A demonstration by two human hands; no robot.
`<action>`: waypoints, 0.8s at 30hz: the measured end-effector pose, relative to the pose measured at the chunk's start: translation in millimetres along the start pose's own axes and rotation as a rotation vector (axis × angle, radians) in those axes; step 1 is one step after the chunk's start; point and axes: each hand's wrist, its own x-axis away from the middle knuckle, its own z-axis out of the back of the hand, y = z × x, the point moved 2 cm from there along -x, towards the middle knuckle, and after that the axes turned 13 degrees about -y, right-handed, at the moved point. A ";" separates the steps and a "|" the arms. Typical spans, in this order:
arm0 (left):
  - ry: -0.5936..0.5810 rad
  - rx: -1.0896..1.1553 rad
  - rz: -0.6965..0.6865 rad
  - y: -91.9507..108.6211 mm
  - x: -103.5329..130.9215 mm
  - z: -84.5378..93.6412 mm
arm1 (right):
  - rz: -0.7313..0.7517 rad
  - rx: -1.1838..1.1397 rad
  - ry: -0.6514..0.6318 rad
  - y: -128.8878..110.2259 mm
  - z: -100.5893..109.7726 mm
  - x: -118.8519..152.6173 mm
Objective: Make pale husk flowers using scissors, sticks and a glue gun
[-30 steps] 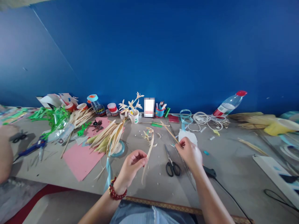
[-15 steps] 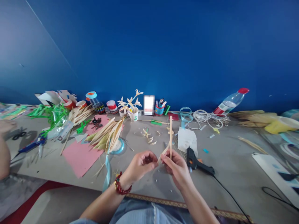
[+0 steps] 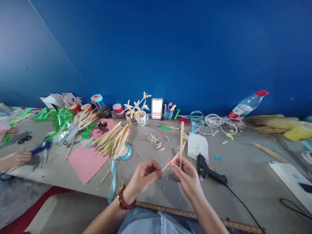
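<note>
I'm watching through the head camera, and I place everything by the black glue gun (image 3: 207, 171) on the tabletop (image 3: 156, 191). Just left of it, here's the right hand (image 3: 186, 177), thumb pinched firmly against the fingers, holding the upright strip (image 3: 181, 138); that one's long axis points away, toward the wall. Farther left of the gun, the left hand (image 3: 147, 175) is curled nearly tight, thumb and finger nipping the low end of the slanting strip (image 3: 167, 166). And here's the relation that counts: this strip runs up and rightward from the left fingertips, toward the gun's side, meeting the upright one at the right hand. One folded piece or two? I can't tell. White paper (image 3: 197, 146) lies just beyond the gun.
</note>
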 end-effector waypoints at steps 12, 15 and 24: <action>-0.120 0.091 -0.050 9.3 0.1 -5.7 | -0.157 -0.138 -0.191 2.0 -7.3 7.1; -0.124 0.082 -0.051 8.0 -0.5 -3.7 | -0.179 -0.243 -0.145 1.8 -8.1 8.0; -0.087 0.229 -0.058 8.1 2.3 -1.1 | -0.148 -0.298 -0.006 1.4 -10.9 8.9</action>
